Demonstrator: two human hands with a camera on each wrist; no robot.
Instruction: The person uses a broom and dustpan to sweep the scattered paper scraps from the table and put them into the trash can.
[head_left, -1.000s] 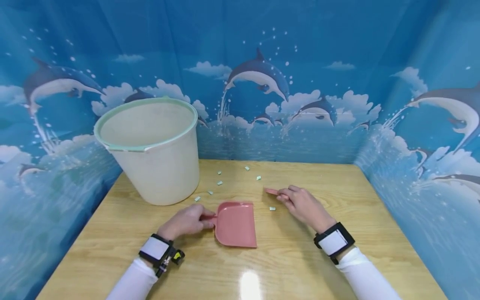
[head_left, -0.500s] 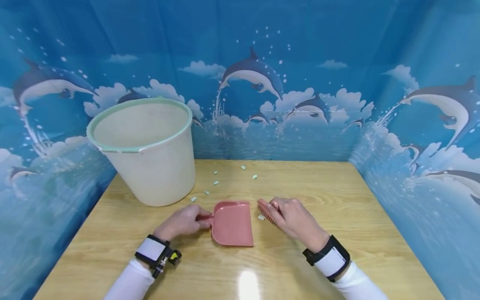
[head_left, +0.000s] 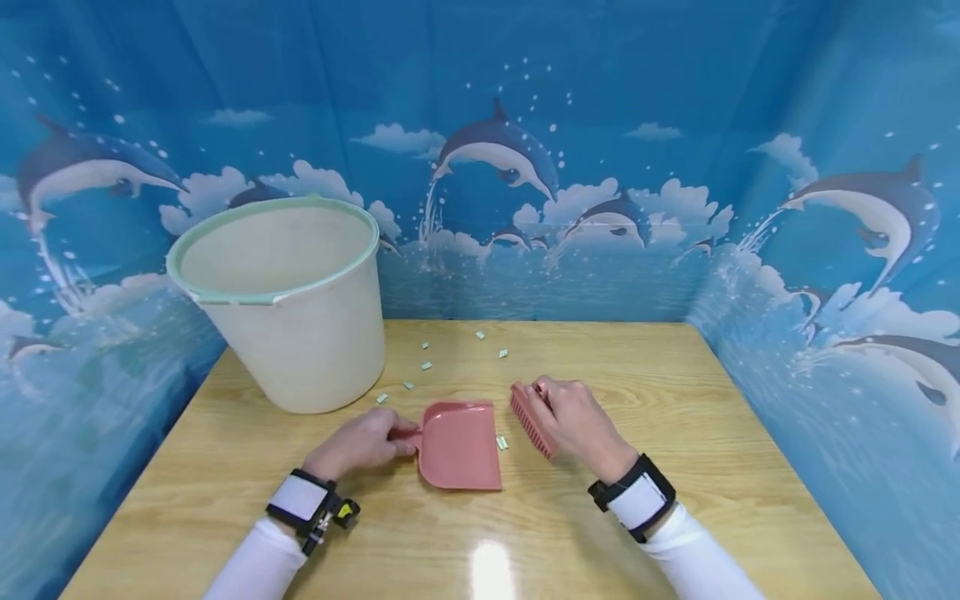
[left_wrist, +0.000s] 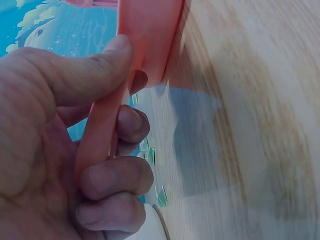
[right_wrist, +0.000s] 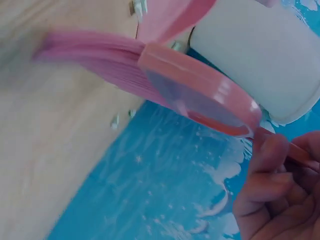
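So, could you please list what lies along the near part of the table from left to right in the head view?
Left hand → pink dustpan → small paper scrap → pink brush → right hand.

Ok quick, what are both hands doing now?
Left hand: grips the pink dustpan by its handle.
Right hand: grips the pink brush.

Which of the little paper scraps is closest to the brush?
The scrap lying between the pink dustpan and the brush; the others lie farther back, near the bucket.
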